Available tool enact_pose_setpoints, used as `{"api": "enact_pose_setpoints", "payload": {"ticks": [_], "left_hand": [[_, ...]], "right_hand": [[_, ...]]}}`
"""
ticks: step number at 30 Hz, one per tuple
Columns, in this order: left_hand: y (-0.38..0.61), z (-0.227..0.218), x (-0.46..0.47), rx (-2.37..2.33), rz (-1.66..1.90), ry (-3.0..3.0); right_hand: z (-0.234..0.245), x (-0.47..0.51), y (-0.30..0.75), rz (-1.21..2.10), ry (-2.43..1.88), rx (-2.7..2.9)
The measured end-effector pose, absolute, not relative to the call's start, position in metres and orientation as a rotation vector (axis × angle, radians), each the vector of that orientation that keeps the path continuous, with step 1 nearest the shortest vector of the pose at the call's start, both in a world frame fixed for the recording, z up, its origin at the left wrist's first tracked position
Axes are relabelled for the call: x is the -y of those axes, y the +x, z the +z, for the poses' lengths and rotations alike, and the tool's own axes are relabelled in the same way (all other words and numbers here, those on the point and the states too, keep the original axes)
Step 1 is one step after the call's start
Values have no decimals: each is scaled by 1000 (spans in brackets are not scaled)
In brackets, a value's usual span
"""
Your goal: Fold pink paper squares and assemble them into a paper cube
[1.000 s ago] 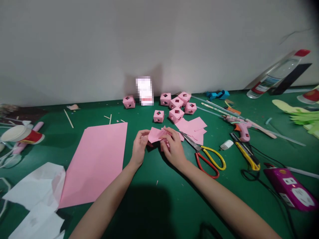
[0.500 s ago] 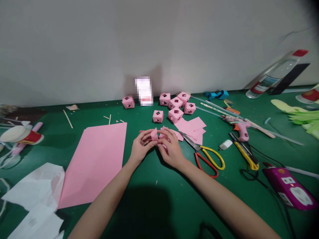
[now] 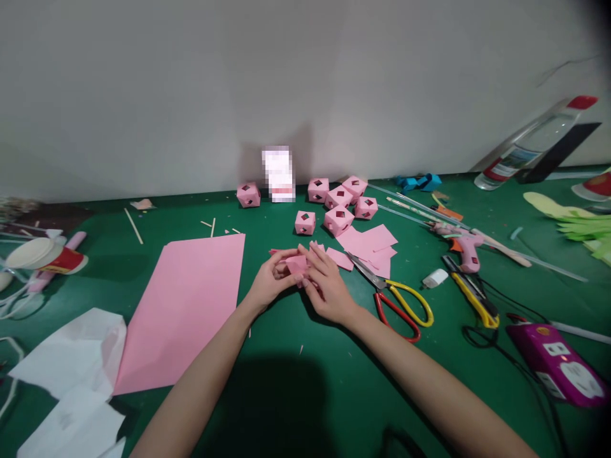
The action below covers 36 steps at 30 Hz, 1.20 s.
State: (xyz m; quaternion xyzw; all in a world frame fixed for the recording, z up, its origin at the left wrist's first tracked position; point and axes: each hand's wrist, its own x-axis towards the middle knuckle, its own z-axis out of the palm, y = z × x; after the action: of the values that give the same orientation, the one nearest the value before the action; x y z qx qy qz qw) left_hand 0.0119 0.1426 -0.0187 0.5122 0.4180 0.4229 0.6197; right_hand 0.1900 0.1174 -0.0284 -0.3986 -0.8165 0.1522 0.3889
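Both my hands meet over the middle of the green table point(image 3: 305, 394). My left hand point(image 3: 270, 283) and my right hand point(image 3: 327, 286) pinch a small folded pink paper piece point(image 3: 296, 264) between their fingertips. Cut pink paper squares point(image 3: 370, 243) lie just right of my right hand. Several finished pink paper cubes point(image 3: 338, 219) with diamond holes stand behind, near the wall. A large pink sheet point(image 3: 186, 305) lies flat to the left of my left arm.
Red-and-yellow scissors point(image 3: 396, 302), a yellow utility knife point(image 3: 470, 289), a pink glue gun point(image 3: 461, 245) and a purple power strip point(image 3: 556, 362) lie right. White paper point(image 3: 71, 369) and a paper cup point(image 3: 45, 257) lie left. A bottle point(image 3: 534, 143) leans back right.
The flat pink square I held a second ago is now folded into a small compact piece. My hands have closed in together around it.
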Motion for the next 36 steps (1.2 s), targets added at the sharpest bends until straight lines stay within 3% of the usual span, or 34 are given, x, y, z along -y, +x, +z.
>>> {"api": "enact_pose_setpoints", "payload": {"ticks": [15,36], "left_hand": [[13,-21,-143,-956,1061,1131],[14,-23,-140,-886,790,1205]], "right_hand": [[-35,-121,188,328,-1130,1864],[-30,-124,192,493,-1113,1690]]}}
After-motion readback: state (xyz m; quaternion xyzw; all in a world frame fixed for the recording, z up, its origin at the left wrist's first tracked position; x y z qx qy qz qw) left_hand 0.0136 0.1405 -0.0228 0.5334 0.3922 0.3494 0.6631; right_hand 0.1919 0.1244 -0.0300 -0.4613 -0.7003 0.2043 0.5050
